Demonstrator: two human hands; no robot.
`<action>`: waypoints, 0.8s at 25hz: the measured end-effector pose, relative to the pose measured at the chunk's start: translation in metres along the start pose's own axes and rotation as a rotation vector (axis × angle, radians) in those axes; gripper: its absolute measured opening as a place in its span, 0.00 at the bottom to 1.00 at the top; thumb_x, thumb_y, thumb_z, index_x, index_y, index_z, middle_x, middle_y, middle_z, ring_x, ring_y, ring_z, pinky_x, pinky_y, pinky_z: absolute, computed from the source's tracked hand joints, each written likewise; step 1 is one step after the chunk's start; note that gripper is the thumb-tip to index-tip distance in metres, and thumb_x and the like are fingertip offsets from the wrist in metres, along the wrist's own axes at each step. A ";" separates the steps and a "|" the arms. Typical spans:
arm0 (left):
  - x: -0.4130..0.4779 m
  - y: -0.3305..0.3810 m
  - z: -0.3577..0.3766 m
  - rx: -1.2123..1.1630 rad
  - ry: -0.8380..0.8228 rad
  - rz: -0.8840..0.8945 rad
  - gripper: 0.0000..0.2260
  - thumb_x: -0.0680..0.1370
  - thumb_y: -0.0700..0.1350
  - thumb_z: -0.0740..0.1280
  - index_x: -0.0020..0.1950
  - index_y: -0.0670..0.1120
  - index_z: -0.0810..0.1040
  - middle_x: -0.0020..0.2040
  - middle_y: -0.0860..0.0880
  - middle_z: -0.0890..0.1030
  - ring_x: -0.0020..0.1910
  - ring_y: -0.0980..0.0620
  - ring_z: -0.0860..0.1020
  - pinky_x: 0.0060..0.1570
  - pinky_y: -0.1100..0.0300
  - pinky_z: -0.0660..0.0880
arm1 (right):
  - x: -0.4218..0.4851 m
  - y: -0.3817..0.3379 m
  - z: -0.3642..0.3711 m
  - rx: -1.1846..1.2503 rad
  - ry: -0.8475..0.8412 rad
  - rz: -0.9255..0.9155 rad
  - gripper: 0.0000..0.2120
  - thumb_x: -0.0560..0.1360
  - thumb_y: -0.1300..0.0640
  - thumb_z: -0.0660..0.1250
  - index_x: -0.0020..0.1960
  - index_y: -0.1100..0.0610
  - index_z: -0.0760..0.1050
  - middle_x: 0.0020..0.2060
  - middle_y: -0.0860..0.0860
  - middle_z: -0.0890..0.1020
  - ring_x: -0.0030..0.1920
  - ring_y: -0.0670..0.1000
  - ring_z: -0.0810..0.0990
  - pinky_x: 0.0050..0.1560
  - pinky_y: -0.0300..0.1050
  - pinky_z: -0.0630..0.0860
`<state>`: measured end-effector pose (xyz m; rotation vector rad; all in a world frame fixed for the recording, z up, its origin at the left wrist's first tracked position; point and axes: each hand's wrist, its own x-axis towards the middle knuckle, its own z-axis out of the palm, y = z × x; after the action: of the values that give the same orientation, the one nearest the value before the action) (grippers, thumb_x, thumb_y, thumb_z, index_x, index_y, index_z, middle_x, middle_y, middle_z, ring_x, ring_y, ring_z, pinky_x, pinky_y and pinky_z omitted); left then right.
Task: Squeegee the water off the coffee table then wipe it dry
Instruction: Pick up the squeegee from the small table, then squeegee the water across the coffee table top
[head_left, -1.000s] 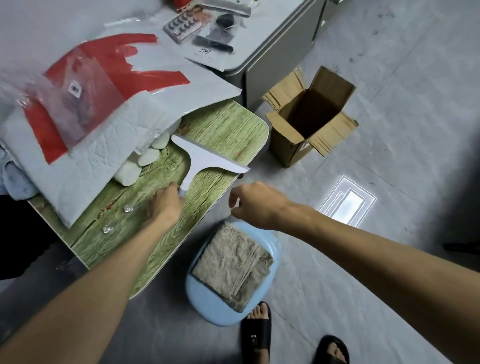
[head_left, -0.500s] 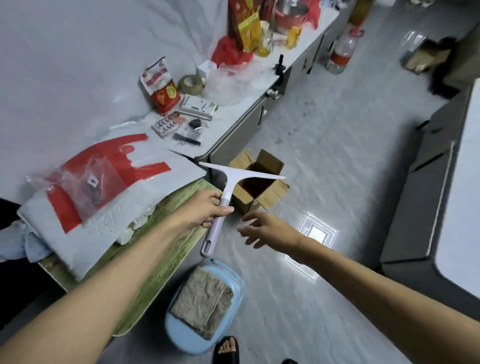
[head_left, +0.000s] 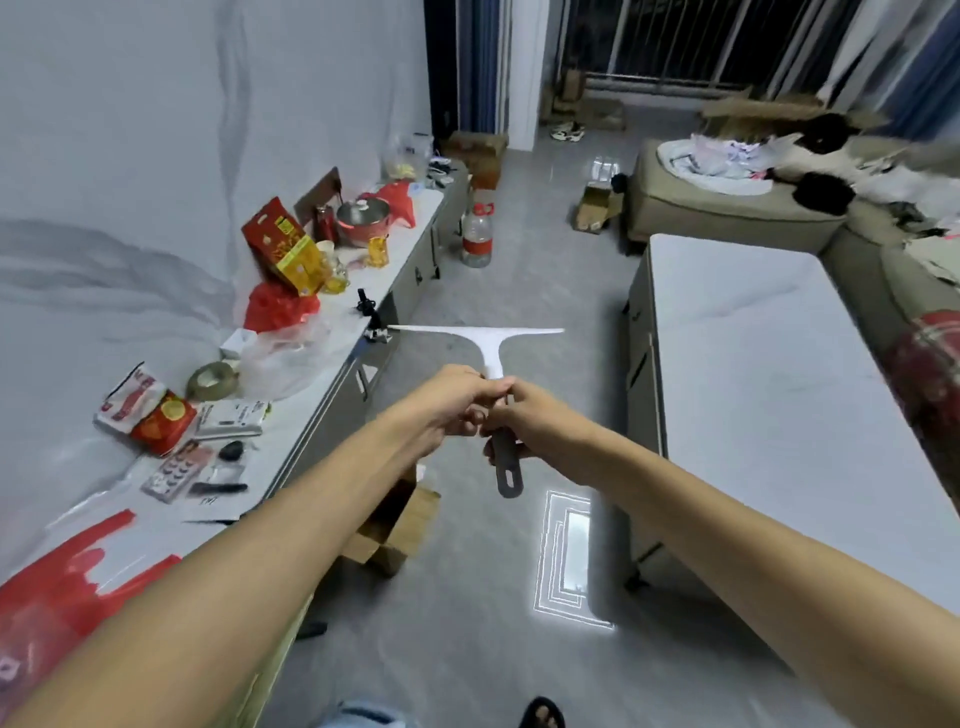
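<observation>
Mid-frame, I saw both hands, left (head_left: 451, 404) and right (head_left: 524, 422), with fingers wrapped around the T-shaped plastic squeegee (head_left: 491, 374), held in the air, its flat white blade uppermost. The smooth white coffee table (head_left: 769, 395) stood at right.

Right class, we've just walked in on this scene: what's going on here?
A person is holding a white T-shaped plastic squeegee with a grey handle in mid-air over the grey tiled floor. Both the left hand and the right hand grip its handle, blade pointing away. The long white-topped coffee table stands to the right, not yet touched. A cluttered white sideboard runs along the left wall.
</observation>
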<state>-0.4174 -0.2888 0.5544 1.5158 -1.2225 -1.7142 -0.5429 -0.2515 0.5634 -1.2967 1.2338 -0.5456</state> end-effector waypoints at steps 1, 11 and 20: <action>0.014 0.013 0.015 0.034 0.006 0.001 0.13 0.75 0.47 0.71 0.33 0.47 0.73 0.25 0.53 0.77 0.20 0.57 0.67 0.22 0.66 0.62 | 0.003 -0.001 -0.023 -0.040 0.040 0.004 0.14 0.74 0.70 0.57 0.43 0.53 0.73 0.37 0.57 0.74 0.29 0.51 0.75 0.35 0.47 0.76; 0.195 0.149 0.118 0.691 -0.037 0.219 0.06 0.74 0.48 0.66 0.42 0.47 0.78 0.39 0.48 0.84 0.25 0.54 0.75 0.24 0.66 0.66 | 0.078 0.022 -0.274 -0.514 0.524 0.217 0.12 0.78 0.51 0.60 0.54 0.60 0.71 0.52 0.60 0.79 0.51 0.61 0.77 0.48 0.51 0.73; 0.428 0.290 0.166 1.174 -0.246 0.460 0.09 0.72 0.55 0.65 0.45 0.52 0.78 0.40 0.55 0.84 0.33 0.55 0.83 0.49 0.56 0.79 | 0.197 0.020 -0.470 -0.381 0.661 0.378 0.12 0.79 0.52 0.58 0.47 0.60 0.71 0.41 0.58 0.76 0.35 0.57 0.74 0.36 0.48 0.71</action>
<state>-0.7195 -0.7368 0.6010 1.3505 -2.7243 -0.8446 -0.9040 -0.6120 0.5598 -1.1753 2.1641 -0.4910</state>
